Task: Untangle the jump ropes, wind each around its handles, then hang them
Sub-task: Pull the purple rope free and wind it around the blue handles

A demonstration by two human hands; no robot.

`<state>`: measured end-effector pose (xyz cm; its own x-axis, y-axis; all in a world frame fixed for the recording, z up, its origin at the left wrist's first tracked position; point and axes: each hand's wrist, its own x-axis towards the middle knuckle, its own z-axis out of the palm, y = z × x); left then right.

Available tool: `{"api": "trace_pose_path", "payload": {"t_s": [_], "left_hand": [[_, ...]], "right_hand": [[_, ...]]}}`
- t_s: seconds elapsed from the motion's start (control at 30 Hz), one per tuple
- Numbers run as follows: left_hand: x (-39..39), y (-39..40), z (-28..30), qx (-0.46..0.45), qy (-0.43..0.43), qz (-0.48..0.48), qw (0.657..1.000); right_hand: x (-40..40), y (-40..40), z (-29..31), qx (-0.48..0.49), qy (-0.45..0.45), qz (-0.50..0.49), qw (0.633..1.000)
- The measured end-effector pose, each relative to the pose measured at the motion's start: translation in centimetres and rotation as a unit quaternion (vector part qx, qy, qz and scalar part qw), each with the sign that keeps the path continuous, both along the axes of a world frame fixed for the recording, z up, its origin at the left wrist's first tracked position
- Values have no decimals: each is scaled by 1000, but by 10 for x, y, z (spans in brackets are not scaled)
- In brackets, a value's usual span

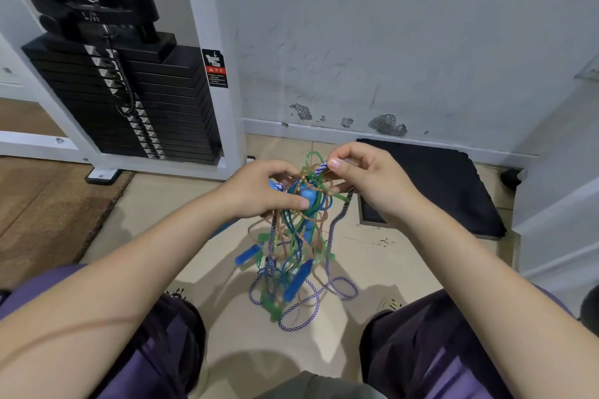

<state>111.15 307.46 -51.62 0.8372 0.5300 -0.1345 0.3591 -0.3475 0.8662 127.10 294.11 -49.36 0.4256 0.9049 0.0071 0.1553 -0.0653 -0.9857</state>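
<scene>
Tangle of jump ropes: held up between the knees, above the tiled floor; long axis vertical, hanging from the hands down to loops lying on the floor.
Blue-and-white braided rope: 1 end up at the right fingertips, the rest dropping down the right side of the bundle, then curling in loops at the bottom.
Blue handles: 2 dangling low, tilted, lower ends toward bottom left; another upright in the knot, near the left thumb.
Green rope: looped at the top, strands trailing downward.
Left hand: fingers curled round the upper bundle, thumb pointing right.
Right hand: thumb and forefinger pinching the braided end, raised slightly above the left.
Forearms: both reaching forward, converging on the knot.
Weight stack: upper left, by the wall.
Black mat: on the floor, right.
</scene>
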Motion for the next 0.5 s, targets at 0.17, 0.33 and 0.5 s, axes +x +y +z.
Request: {"api": "trace_pose_path", "payload": {"t_s": [0.17,0.33,0.5], "left_hand": [[-4,5,9,-61,-29,21,997],[-6,3,5,-79,-34,34,996],[-6,9,5,-104,-19,63,992]], "right_hand": [[11,-3,4,-38,-25,-51,998],[14,-3,3,-70,-105,-29,992],[17,-3,3,-62,-131,-77,986]]}}
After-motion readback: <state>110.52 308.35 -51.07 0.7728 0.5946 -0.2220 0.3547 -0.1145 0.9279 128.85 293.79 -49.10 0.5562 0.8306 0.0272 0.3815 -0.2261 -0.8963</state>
